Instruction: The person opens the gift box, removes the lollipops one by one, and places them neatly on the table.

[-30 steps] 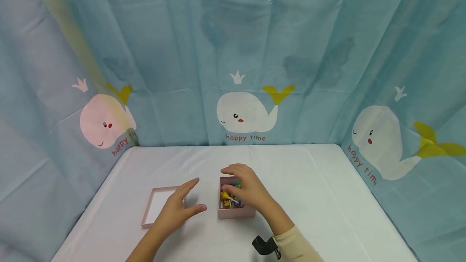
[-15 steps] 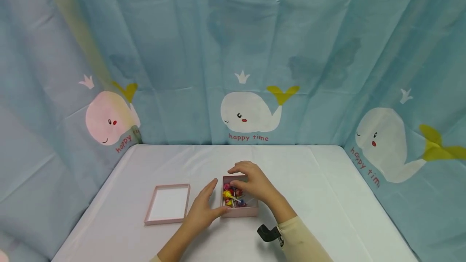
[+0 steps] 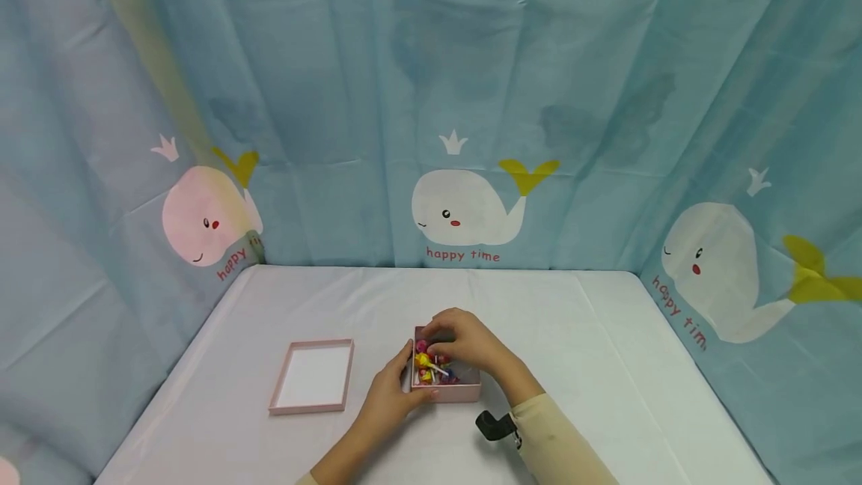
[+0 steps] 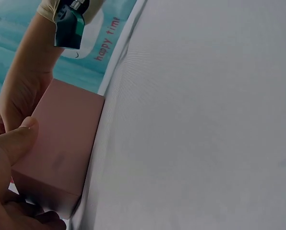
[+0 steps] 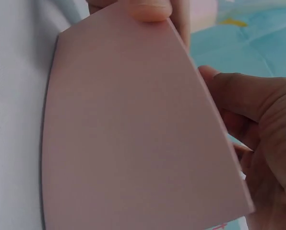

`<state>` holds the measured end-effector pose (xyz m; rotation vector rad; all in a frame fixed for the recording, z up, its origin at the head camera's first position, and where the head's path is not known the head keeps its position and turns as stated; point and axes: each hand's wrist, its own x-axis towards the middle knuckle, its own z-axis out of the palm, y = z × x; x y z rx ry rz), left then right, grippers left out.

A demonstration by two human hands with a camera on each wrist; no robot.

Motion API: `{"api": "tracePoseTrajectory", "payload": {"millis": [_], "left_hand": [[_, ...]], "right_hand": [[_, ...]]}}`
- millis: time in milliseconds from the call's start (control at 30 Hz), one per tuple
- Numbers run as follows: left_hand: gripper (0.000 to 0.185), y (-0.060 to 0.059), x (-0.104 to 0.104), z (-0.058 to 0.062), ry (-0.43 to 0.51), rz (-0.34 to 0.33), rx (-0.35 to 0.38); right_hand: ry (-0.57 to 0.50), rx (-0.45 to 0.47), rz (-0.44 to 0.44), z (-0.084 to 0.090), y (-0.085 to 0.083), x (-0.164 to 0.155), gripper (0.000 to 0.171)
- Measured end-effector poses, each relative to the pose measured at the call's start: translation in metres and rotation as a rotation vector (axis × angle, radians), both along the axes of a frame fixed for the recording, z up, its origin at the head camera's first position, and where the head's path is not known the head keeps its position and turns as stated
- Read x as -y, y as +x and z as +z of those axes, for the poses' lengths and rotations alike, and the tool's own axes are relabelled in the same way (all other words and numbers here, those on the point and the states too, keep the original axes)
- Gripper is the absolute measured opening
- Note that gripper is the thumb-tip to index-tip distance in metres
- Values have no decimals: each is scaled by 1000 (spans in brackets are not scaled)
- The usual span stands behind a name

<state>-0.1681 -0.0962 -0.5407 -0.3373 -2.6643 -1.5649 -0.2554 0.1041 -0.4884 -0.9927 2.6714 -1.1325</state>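
Note:
A pink box (image 3: pixel 458 393) stands on the white table, holding several wrapped lollipops (image 3: pixel 431 365) in its left part. My left hand (image 3: pixel 390 395) grips the box's left side. In the left wrist view its thumb (image 4: pixel 23 136) presses one wall while the other fingers bend around the corner. My right hand (image 3: pixel 471 343) reaches over the rim from the right, thumb and fingers apart above the candies. In the right wrist view the box wall (image 5: pixel 133 124) hides part of the right fingers (image 5: pixel 248 93).
A shallow pink lid (image 3: pixel 313 376) with a white inside lies left of the box. The white tabletop (image 3: pixel 572 365) reaches back to a blue curtain (image 3: pixel 337 133) printed with whales. A black wrist camera (image 3: pixel 494 425) sits by the right sleeve.
My left hand has moved right from near the lid and taken hold of the box's left side. My right hand's fingers have bent down into the box.

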Motion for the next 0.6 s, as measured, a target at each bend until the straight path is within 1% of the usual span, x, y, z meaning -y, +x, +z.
{"api": "tracePoseTrajectory", "payload": {"millis": [167, 267, 433, 600], "left_hand": [[103, 1, 0, -1, 42, 13, 16], [102, 2, 1, -2, 50, 18, 24], [102, 3, 2, -4, 57, 17, 35], [101, 4, 2, -3, 56, 12, 37]], "right_hand": [[12, 5, 42, -10, -4, 3, 18], [50, -44, 44, -14, -4, 6, 18], [144, -151, 6, -17, -1, 9, 22], [230, -170, -40, -16, 4, 10, 29]]}}
